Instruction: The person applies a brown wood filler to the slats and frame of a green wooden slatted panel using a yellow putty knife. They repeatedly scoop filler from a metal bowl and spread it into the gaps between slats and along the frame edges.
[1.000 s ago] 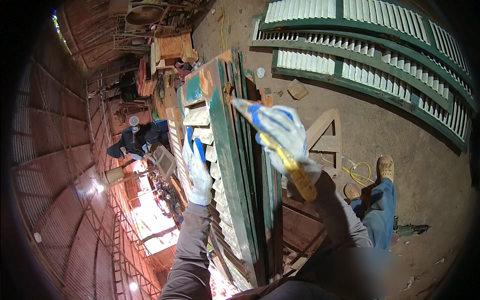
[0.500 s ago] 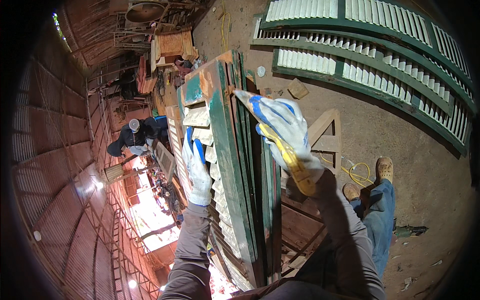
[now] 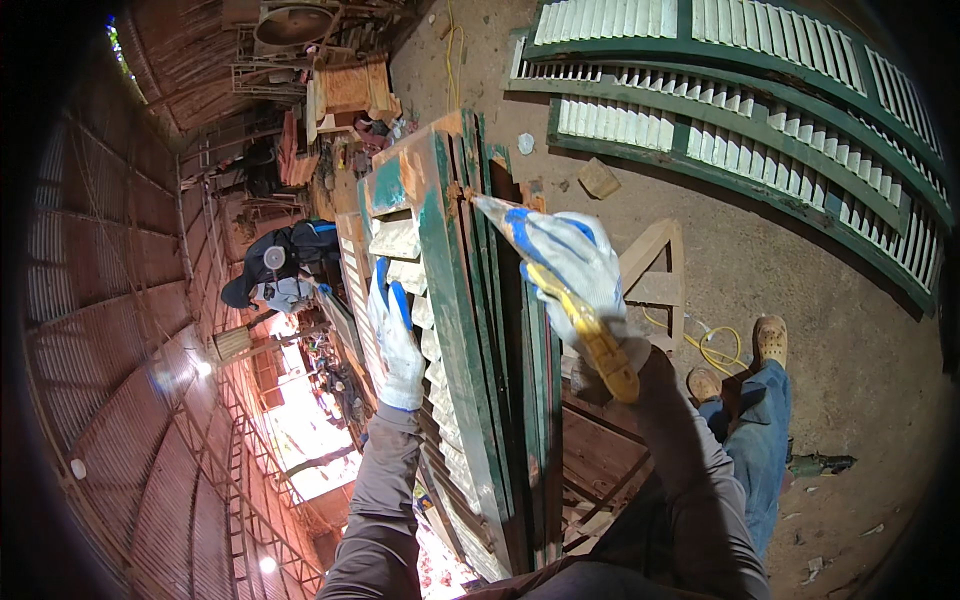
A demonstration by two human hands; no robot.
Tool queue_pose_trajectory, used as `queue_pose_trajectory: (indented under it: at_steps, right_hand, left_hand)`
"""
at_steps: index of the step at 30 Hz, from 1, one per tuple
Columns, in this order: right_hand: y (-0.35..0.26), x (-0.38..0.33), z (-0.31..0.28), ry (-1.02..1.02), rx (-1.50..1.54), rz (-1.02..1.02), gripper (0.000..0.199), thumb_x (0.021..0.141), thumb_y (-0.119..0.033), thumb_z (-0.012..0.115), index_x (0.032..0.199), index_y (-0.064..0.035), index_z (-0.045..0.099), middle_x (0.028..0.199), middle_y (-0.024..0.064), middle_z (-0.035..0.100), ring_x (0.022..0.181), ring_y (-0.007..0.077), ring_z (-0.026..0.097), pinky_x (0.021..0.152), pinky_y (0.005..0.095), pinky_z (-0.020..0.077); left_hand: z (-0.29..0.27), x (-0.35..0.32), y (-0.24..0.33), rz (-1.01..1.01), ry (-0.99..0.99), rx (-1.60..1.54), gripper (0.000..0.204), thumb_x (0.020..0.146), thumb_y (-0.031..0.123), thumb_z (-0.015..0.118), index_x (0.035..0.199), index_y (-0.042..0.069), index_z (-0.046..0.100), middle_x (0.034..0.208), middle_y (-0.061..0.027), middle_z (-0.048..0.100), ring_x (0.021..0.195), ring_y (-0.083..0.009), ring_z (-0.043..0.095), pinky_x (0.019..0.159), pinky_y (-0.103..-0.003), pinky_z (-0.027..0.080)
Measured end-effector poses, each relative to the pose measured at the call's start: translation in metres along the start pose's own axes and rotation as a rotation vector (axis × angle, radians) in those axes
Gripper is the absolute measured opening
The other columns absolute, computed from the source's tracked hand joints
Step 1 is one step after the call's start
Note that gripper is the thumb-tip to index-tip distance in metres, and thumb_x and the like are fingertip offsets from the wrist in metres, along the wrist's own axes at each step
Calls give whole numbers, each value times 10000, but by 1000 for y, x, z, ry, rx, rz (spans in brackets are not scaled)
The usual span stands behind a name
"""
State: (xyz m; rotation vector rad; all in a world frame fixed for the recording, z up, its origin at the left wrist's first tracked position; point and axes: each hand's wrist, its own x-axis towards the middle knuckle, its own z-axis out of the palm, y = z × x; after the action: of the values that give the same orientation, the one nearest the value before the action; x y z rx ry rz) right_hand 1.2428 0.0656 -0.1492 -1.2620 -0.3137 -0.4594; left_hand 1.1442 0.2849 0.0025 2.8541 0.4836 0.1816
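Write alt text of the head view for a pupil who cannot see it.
A gloved right hand points a yellow-handled tool toward the edge of a green-framed louvered shutter, while the gloved left hand lies against its white slats. More louvered shutters lie on the floor to the right.

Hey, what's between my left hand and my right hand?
In the head view, green shutter frames, set side by side, lie between your left hand and your right hand, which holds a yellow-handled tool.
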Motion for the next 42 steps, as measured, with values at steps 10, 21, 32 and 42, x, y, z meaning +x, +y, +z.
queue_pose_trajectory:
  at_steps: [10,21,32,42]
  right_hand:
    - [5,14,-4,1,868,840,380,1018,-202,683,1356,-36,633,1104,14,698,938,50,640,752,197,514]
    - [40,-11,12,-247,873,762,335,1000,-216,697,1301,-73,673,1027,5,647,723,34,552,599,200,455]
    - [-5,21,-5,21,75,62,433,836,-14,735,1265,4,675,1192,150,713,1043,311,689,901,392,559]
    - [-15,-8,39,-60,-202,-3,332,809,-155,706,1140,-146,739,1248,16,686,1143,217,622,947,330,556]
  left_hand:
    - [1,0,5,-14,-1,-7,546,1135,334,368,1549,-24,378,1559,-190,439,1466,-314,384,1211,-400,277]
    - [1,3,1,-31,-16,-30,555,1137,341,356,1556,-23,366,1567,-190,427,1472,-312,375,1216,-399,273]
    - [0,1,9,-72,-16,-33,558,1139,339,349,1561,-26,349,1575,-191,412,1477,-310,368,1219,-395,274]
    - [-3,3,7,15,-51,68,549,1140,324,342,1559,-31,344,1579,-192,404,1481,-310,361,1222,-395,269]
